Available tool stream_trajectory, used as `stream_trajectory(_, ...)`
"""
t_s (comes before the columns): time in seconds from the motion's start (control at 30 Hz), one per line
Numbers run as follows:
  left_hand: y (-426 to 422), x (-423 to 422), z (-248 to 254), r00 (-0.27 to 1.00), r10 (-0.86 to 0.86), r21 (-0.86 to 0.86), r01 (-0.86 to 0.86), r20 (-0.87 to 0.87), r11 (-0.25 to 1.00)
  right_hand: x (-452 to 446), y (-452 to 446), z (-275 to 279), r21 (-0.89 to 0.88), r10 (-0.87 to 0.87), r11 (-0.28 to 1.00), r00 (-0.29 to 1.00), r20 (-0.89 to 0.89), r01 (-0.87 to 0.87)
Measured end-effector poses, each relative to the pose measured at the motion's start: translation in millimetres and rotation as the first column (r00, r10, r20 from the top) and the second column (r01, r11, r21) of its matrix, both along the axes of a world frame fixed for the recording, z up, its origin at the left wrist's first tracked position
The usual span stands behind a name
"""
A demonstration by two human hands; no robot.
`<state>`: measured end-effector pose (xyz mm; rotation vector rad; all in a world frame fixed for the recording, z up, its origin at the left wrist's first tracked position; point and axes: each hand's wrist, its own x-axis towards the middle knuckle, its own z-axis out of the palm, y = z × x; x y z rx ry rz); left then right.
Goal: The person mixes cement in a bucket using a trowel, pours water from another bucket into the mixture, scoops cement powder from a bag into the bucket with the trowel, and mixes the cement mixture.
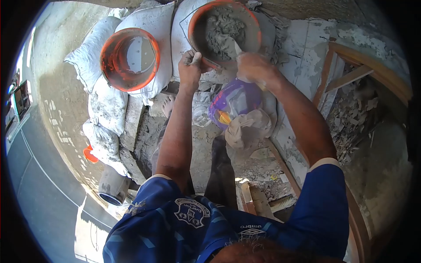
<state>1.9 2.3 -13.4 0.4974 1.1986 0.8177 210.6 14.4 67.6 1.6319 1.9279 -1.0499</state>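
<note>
My right hand [254, 68] is closed around the handle of a trowel [229, 45], whose blade rests in the wet grey mortar [219, 28]. That mortar lies in an orange bucket [258, 26] with a wire handle. At the bucket's near left edge my left hand [190, 68] is closed, thumb on top; a reddish flat edge [210, 64] runs out from its fingers, but what it belongs to is unclear. Below the hands stands a purple printed bag [228, 98] with crumpled pale plastic [247, 127] at its side.
A second orange bucket [105, 59] with pale liquid sits on white sacks [105, 39] to the left. Lower left are a dark bucket [115, 186] and a small orange object [90, 154]. Wooden frames [322, 76] and rubble [351, 120] lie on the right. A bare foot [168, 105] shows between.
</note>
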Motion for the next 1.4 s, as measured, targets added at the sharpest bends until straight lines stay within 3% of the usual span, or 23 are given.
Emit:
stream_trajectory(0.03, 6.6, 0.8, 0.4, 1.000, -0.004, 0.006, 0.004, 0.004, 1.000, 6.4, 11.2, 29.1, -0.094, -0.009, 0.995, 0.989, 0.145, 0.023)
stream_trajectory(0.07, 5.4, 1.8, 1.3, 1.000, -0.011, 0.012, 0.011, 0.008, 1.000, 28.5, 11.3, 36.9, -0.107, -0.006, 0.994, 0.989, 0.145, 0.022)
stream_trajectory(0.1, -1.5, 0.6, 0.5, 1.000, -0.008, 0.011, 0.008, 0.008, 1.000, 60.2, 10.6, 39.9, -0.060, -0.039, 0.998, 0.994, -0.100, 0.034)
stream_trajectory(0.17, -5.9, 1.3, -2.5, 1.000, -0.006, -0.007, 0.006, -0.001, 1.000, 66.3, 17.9, 14.9, -0.014, -0.057, 0.998, 0.940, -0.336, 0.056)
stream_trajectory(0.23, -2.4, 8.3, 4.3, 0.999, -0.023, 0.016, 0.022, 0.025, 1.000, 18.1, 20.0, -41.2, -0.087, -0.079, 0.991, 0.969, 0.235, 0.102)
stream_trajectory(0.27, 2.3, 7.7, 5.5, 0.999, -0.023, 0.033, 0.022, 0.026, 0.999, -15.9, 14.4, -37.2, -0.115, 0.057, 0.993, 0.985, 0.163, -0.038)
stream_trajectory(0.33, 0.6, 2.6, 2.4, 0.999, 0.041, -0.002, -0.041, -0.005, 0.999, -12.1, -4.1, -42.3, -0.111, -0.006, 0.994, 0.996, 0.090, 0.017)
stream_trajectory(0.37, -8.4, 1.3, 2.5, 1.000, 0.031, -0.024, -0.031, -0.002, 0.999, 28.9, -20.9, -33.1, 0.109, 0.057, 0.993, 0.980, -0.193, -0.036)
stream_trajectory(0.43, -1.7, -1.4, 1.6, 1.000, 0.000, -0.010, 0.000, -0.002, 1.000, 15.4, 14.1, 61.1, -0.016, -0.012, 1.000, 0.986, 0.164, 0.014)
stream_trajectory(0.53, 0.9, 2.2, 4.7, 1.000, -0.003, -0.011, 0.004, 0.024, 1.000, 11.9, 51.3, 65.1, -0.066, 0.044, 0.997, 0.967, 0.250, -0.028)
stream_trajectory(0.57, 1.8, 5.6, 4.4, 1.000, -0.009, 0.002, 0.009, 0.026, 1.000, 0.9, 56.4, 38.7, -0.003, -0.009, 1.000, 0.939, 0.345, 0.010)
stream_trajectory(0.63, 3.7, 6.9, 5.7, 1.000, -0.009, 0.016, 0.009, 0.021, 1.000, -55.4, 43.6, 24.4, 0.148, -0.023, 0.989, 0.946, 0.324, -0.026)
stream_trajectory(0.67, 5.4, 5.9, 9.5, 0.999, 0.005, 0.010, -0.006, 0.032, 1.000, -67.2, 34.9, 0.6, 0.067, 0.046, 0.995, 0.934, 0.355, -0.075)
stream_trajectory(0.73, 3.9, -0.5, 10.5, 0.999, 0.020, -0.009, -0.020, 0.049, 1.000, -63.0, 20.1, 33.0, 0.094, 0.022, 0.994, 0.934, 0.358, -0.060)
stream_trajectory(0.8, 4.6, 0.3, 8.1, 0.999, 0.016, -0.009, -0.016, 0.039, 1.000, -26.0, 26.9, 75.4, 0.003, 0.229, 0.969, 0.908, 0.352, -0.246)
stream_trajectory(0.87, 4.9, 0.0, 1.6, 1.000, 0.021, 0.003, -0.021, 0.009, 1.000, -2.6, 53.7, 106.0, -0.109, 0.290, 0.957, 0.865, 0.409, -0.269)
stream_trajectory(0.93, 5.2, 1.5, -2.4, 0.999, 0.023, 0.008, -0.023, -0.025, 1.000, 6.8, 80.8, 105.9, -0.029, 0.174, 0.982, 0.842, 0.510, -0.185)
stream_trajectory(1.0, 2.6, 0.7, -6.9, 0.999, 0.008, 0.026, -0.007, -0.034, 1.000, 2.1, 119.5, 94.0, 0.013, 0.231, 0.962, 0.832, 0.504, -0.274)
stream_trajectory(1.07, 4.2, 0.9, -1.6, 0.999, 0.032, 0.004, -0.031, -0.038, 0.999, -27.7, 132.8, 63.3, -0.084, 0.368, 0.923, 0.800, 0.473, -0.375)
stream_trajectory(1.13, 1.5, 3.3, -1.3, 0.998, 0.048, -0.020, -0.049, -0.031, 0.999, -67.3, 99.1, 27.1, 0.052, 0.337, 0.914, 0.823, 0.458, -0.403)
stream_trajectory(1.27, -1.3, 0.3, -5.2, 0.998, 0.039, -0.008, -0.039, -0.054, 0.999, -71.1, 67.5, 71.7, 0.033, 0.355, 0.916, 0.848, 0.392, -0.399)
stream_trajectory(1.33, 1.1, 2.7, -2.4, 0.998, 0.045, -0.007, -0.045, -0.040, 0.999, -45.0, 82.5, 103.8, 0.103, 0.432, 0.849, 0.794, 0.428, -0.518)
stream_trajectory(1.4, 0.4, 1.4, -2.4, 0.994, 0.002, 0.023, 0.001, -0.106, 1.000, -31.4, 102.0, 90.9, 0.136, 0.352, 0.876, 0.806, 0.476, -0.463)
